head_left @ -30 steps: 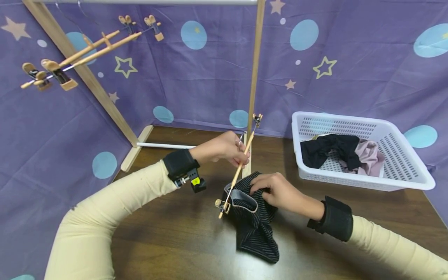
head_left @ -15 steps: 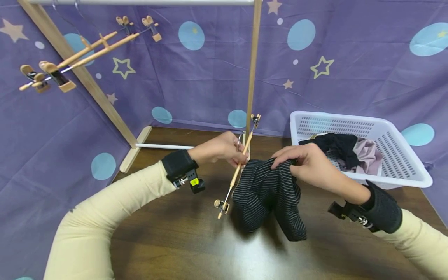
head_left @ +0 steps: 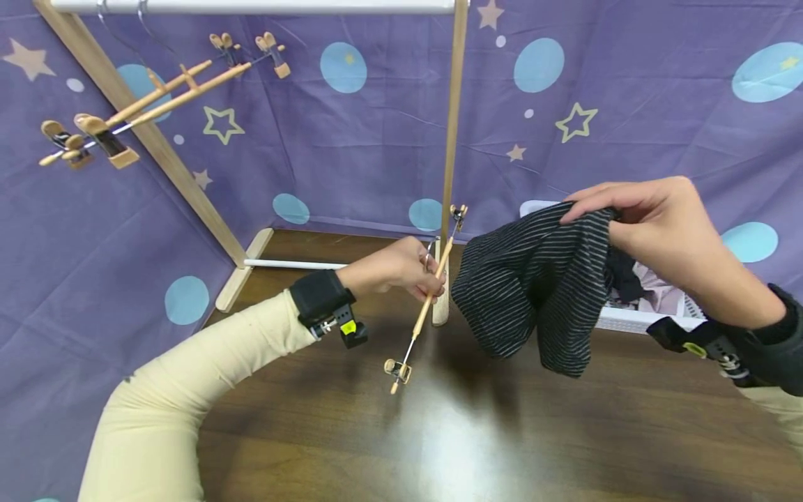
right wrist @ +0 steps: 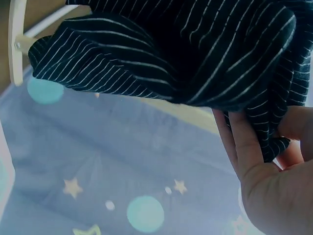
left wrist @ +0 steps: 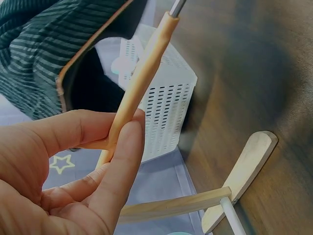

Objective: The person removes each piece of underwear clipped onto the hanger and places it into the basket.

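My left hand (head_left: 410, 265) pinches the middle of a wooden clip hanger (head_left: 419, 323) between thumb and fingers. The hanger slants over the table, one clip (head_left: 398, 370) near me and another toward the back. To its right, my right hand (head_left: 668, 223) pinches black shorts with thin white stripes (head_left: 502, 272) by one edge. They hang in the air, two leg-like parts drooping below the fingers. From the left wrist, an opening with a tan edge shows on the shorts (left wrist: 29, 58), behind the hanger bar (left wrist: 142, 73). Folds of cloth cover some right fingertips in the right wrist view.
Behind the shorts stands a white basket (head_left: 652, 321), partly hidden, with black and pink clothes (head_left: 659, 286) inside. At left, two more clip hangers (head_left: 188, 94) hang from the white rail (head_left: 282, 7) of a wooden rack (head_left: 454, 125). A patterned purple cloth (head_left: 376, 146) backs the table (head_left: 314, 432).
My right hand has lifted the shorts off the table and carried them up and right, away from the hanger and in front of the basket. The left hand and hanger have stayed in place.
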Tool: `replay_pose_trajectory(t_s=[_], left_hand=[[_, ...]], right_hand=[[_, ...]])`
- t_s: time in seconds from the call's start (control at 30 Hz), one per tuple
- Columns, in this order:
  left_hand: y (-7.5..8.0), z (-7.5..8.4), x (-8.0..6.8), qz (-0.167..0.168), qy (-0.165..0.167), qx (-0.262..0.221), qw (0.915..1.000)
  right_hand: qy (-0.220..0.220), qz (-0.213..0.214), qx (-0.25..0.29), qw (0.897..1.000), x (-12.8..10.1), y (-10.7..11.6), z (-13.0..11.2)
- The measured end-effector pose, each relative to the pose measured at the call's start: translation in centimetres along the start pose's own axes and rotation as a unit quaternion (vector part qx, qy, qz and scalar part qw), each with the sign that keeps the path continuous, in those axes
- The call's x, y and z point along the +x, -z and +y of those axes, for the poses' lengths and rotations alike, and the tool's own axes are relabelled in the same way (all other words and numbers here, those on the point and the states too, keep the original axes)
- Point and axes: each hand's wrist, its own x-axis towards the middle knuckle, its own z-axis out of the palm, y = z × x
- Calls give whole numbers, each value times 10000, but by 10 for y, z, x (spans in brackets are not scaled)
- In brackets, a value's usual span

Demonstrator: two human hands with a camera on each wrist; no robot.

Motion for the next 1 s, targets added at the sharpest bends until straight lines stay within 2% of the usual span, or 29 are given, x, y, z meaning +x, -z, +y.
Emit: replay_pose_trajectory(t_s=[0.17, 0.4, 0.63, 0.77, 0.87, 1.0], left_hand=[[0, 1, -1, -1, 34, 44, 10000], [0, 2, -2, -24, 21, 116, 9999], [0, 2, -2, -40, -15, 148, 9999], [0, 2, -2, -48, 13, -53, 10000], [0, 2, -2, -58, 32, -143, 9999], [0, 2, -3, -57, 49, -84, 9999]], right_hand=[[-113, 409, -91, 9991, 6, 20, -3], [-549, 897, -190, 9943, 13, 43, 0], [-94, 1161, -165, 9931, 28, 62, 14], [-541, 1202, -571, 9896, 34, 71, 19], [-1104, 1196, -1031, 9813, 37, 77, 23], [-1519, 1140, -1222, 9742, 41, 86, 32]])
